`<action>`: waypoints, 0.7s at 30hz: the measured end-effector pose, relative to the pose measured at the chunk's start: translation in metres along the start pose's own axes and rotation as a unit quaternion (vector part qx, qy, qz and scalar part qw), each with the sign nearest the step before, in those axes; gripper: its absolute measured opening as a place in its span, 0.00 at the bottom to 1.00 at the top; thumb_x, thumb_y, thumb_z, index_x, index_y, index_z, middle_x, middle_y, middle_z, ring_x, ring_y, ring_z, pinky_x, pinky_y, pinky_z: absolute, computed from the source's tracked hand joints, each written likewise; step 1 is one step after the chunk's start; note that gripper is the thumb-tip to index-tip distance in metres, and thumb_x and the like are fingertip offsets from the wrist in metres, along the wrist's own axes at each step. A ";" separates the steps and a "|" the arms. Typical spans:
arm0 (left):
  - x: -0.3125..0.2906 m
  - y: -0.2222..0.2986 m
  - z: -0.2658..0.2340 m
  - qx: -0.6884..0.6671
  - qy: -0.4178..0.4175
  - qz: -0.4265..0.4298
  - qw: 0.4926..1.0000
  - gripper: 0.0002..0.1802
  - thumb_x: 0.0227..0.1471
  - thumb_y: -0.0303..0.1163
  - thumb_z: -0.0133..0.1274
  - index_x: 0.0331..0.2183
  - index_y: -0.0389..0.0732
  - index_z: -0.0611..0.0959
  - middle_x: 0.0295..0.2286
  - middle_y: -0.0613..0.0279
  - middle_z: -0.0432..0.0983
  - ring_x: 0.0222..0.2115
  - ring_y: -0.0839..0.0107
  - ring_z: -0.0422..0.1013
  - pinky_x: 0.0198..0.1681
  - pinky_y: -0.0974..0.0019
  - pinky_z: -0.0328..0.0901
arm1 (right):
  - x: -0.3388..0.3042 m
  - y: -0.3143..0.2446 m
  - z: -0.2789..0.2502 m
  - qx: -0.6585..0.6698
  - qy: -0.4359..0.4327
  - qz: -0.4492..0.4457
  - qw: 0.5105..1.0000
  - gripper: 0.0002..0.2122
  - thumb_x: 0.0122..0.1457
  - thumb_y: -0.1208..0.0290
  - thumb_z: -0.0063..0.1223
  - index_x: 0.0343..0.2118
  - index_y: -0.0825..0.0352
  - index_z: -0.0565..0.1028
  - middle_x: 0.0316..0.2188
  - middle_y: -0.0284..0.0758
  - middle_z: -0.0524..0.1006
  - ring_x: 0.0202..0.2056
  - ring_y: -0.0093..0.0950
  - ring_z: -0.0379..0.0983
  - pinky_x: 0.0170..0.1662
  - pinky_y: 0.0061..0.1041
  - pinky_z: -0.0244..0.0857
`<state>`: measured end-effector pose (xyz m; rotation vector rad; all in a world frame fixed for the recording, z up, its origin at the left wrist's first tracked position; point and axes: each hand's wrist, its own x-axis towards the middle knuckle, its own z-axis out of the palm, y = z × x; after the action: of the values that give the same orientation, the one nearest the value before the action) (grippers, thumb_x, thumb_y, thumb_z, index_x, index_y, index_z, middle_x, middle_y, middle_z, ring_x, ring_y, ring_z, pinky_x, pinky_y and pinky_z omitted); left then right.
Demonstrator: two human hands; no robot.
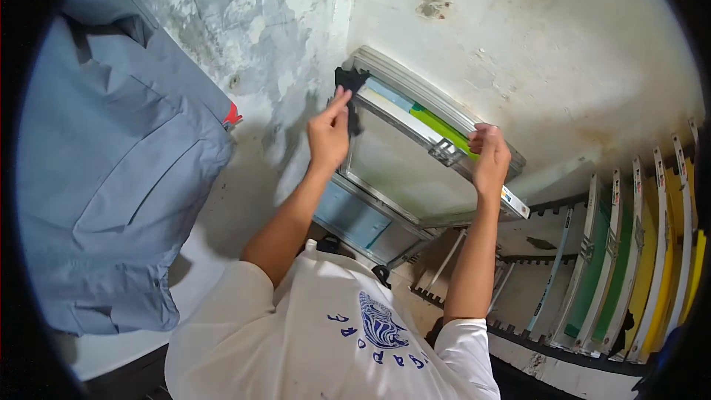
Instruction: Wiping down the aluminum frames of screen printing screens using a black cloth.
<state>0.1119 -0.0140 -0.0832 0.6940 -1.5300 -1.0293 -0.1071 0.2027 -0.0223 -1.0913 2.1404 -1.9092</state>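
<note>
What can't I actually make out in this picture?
All in the head view:
Right hand: its own back hides whether its fingers grip the front frame.
Black cloth: the left hand covers part of it, and any grip is unclear.
Grey rear frame: the front frame blocks its lower part.
Grey garment: the dark rim cuts it off.

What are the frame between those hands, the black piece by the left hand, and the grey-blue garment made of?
Frame: probably aluminium; silvery bars with a dull sheen.
Black piece: likely cloth; matte, with ragged, drooping edges.
Grey-blue garment: perhaps woven synthetic; smooth and low-sheen, with crisp creases.
</note>
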 end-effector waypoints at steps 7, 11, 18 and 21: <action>-0.055 0.038 0.036 -0.108 -0.092 -0.119 0.983 0.16 0.65 0.19 0.51 0.51 0.33 0.87 0.52 0.51 0.83 0.51 0.73 0.78 0.54 0.72 0.69 | 0.000 0.004 -0.027 0.037 0.032 0.041 0.998 0.24 0.78 0.53 0.40 0.44 0.72 0.79 0.32 0.33 0.80 0.33 0.22 0.74 0.40 0.24 0.71; -0.060 0.026 0.036 -0.174 -0.093 -0.127 0.972 0.16 0.65 0.17 0.51 0.51 0.32 0.86 0.52 0.52 0.83 0.51 0.74 0.77 0.55 0.72 0.68 | -0.001 0.012 -0.025 0.019 0.035 0.044 0.998 0.24 0.78 0.53 0.38 0.45 0.72 0.79 0.32 0.34 0.80 0.33 0.22 0.75 0.40 0.24 0.71; -0.084 0.043 0.049 -0.191 -0.194 -0.145 0.951 0.15 0.65 0.18 0.52 0.51 0.32 0.87 0.52 0.52 0.83 0.51 0.73 0.77 0.56 0.71 0.68 | -0.003 0.008 -0.021 0.023 0.062 0.052 0.996 0.23 0.78 0.54 0.40 0.43 0.71 0.79 0.30 0.34 0.80 0.31 0.21 0.75 0.38 0.24 0.71; -0.086 0.043 0.050 -0.203 -0.264 -0.154 0.930 0.15 0.65 0.18 0.52 0.50 0.32 0.87 0.52 0.50 0.83 0.53 0.71 0.77 0.58 0.70 0.67 | 0.001 0.005 0.004 0.011 0.067 0.058 0.996 0.20 0.76 0.56 0.45 0.41 0.71 0.80 0.28 0.33 0.80 0.29 0.20 0.74 0.36 0.24 0.70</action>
<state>0.0864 0.0911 -0.0855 0.3791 -1.6018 -1.8223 -0.1084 0.1989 -0.0274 -0.8375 2.1908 -1.9993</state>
